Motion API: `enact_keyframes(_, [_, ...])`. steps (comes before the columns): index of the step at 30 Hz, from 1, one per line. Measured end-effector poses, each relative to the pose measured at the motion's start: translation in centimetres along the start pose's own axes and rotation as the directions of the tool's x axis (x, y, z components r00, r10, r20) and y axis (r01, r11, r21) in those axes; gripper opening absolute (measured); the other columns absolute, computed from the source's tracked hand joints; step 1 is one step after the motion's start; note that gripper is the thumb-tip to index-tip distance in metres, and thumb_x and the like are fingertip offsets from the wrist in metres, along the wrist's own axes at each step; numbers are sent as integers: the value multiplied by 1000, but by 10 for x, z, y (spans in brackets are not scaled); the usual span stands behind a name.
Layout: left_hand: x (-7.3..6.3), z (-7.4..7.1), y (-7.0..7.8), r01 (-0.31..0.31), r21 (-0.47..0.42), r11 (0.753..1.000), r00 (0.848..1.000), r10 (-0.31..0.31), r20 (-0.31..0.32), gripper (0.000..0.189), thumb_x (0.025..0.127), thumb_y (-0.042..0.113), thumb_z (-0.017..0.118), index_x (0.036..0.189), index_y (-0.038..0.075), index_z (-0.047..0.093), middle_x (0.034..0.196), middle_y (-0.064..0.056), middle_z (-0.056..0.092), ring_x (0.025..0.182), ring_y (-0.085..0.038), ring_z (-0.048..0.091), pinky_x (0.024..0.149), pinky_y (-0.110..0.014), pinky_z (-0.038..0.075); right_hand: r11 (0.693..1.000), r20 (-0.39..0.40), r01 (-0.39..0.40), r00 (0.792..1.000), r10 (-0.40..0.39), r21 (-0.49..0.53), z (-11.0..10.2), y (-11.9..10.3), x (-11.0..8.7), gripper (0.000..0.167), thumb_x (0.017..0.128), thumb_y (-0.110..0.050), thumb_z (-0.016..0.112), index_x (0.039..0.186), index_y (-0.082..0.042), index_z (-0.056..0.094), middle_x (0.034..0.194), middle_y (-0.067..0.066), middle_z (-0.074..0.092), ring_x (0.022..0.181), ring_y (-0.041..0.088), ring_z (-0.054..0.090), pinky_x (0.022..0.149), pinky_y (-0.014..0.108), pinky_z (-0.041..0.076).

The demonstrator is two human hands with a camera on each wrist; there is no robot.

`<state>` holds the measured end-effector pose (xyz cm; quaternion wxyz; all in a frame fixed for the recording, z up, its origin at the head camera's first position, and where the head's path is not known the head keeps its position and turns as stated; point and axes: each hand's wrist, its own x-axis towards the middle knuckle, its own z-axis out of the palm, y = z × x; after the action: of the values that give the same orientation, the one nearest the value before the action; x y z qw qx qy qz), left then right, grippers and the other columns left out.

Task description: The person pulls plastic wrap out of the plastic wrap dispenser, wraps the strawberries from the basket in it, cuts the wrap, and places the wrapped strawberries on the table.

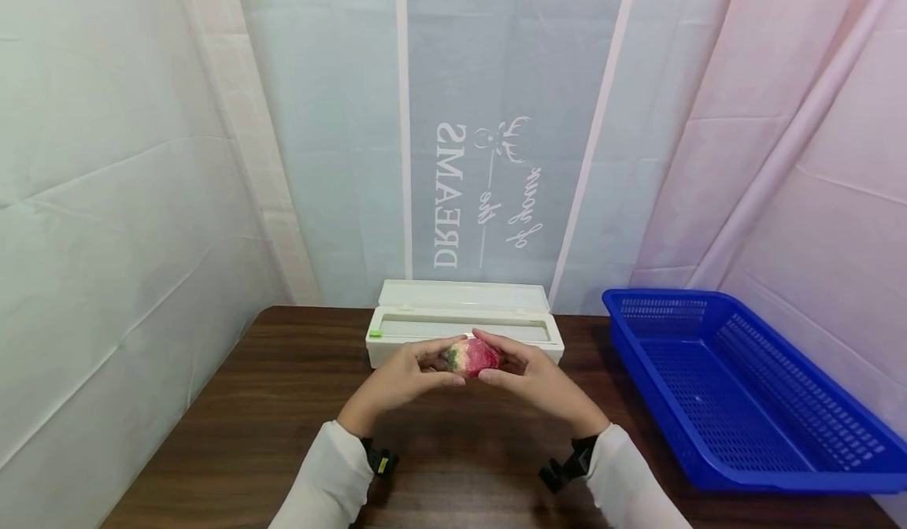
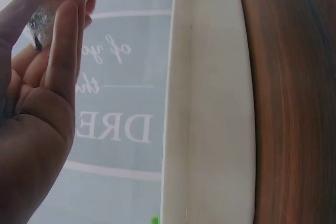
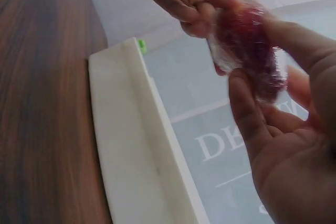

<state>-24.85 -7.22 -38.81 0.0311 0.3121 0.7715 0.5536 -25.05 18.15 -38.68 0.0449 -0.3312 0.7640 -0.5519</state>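
Both hands hold a fruit-like object, red with a cream band and a green end, in front of the white box. Clear, shiny film covers it, as the right wrist view shows on the wrapped object. My left hand grips its green end between fingers and thumb. At the red end, my right hand pinches it the same way. Just behind stands a long white cling film dispenser with its lid raised and a green slider at the left. Fingers hide parts of the object.
A blue perforated plastic basket stands at the right on the dark wooden table. Hanging fabric with white lettering closes off the back, and pale cloth walls flank both sides.
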Motion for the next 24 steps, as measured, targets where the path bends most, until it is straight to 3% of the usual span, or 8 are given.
enact_keyframes(7, [-2, -3, -1, -48, 95, 994, 999, 46, 25, 55, 84, 22, 83, 136, 17, 65, 102, 7, 74, 92, -11, 70, 78, -30, 57, 999, 67, 37, 997, -36, -16, -2, 0, -2, 60, 94, -13, 72, 149, -7, 48, 139, 13, 58, 116, 23, 62, 90, 32, 54])
enact_keyframes(15, [-3, -9, -5, -149, 274, 950, 988, 155, 1, 58, 82, 23, 86, 133, 12, 61, 112, 2, 68, 97, -12, 66, 83, -27, 56, 989, -6, 35, 999, -36, -146, 4, 6, 2, 56, 89, -23, 78, 141, -11, 58, 125, 7, 66, 104, 18, 67, 84, 31, 57])
enact_keyframes(20, [-4, -11, -6, -132, 313, 940, 991, 132, 21, 49, 83, 21, 85, 125, 13, 62, 111, 4, 67, 96, -11, 67, 83, -26, 56, 972, 36, 60, 998, -53, -228, 9, 11, 3, 51, 89, -19, 78, 136, -8, 59, 114, 2, 68, 94, 13, 68, 79, 30, 58])
enact_keyframes(24, [-4, -11, -10, -122, 349, 929, 992, 109, 57, 45, 84, 22, 84, 123, 13, 63, 109, 2, 69, 96, -11, 67, 83, -26, 56, 925, 67, 86, 996, -66, -371, 11, 16, 4, 50, 88, -20, 79, 134, -9, 62, 98, -6, 70, 81, 6, 66, 70, 26, 57])
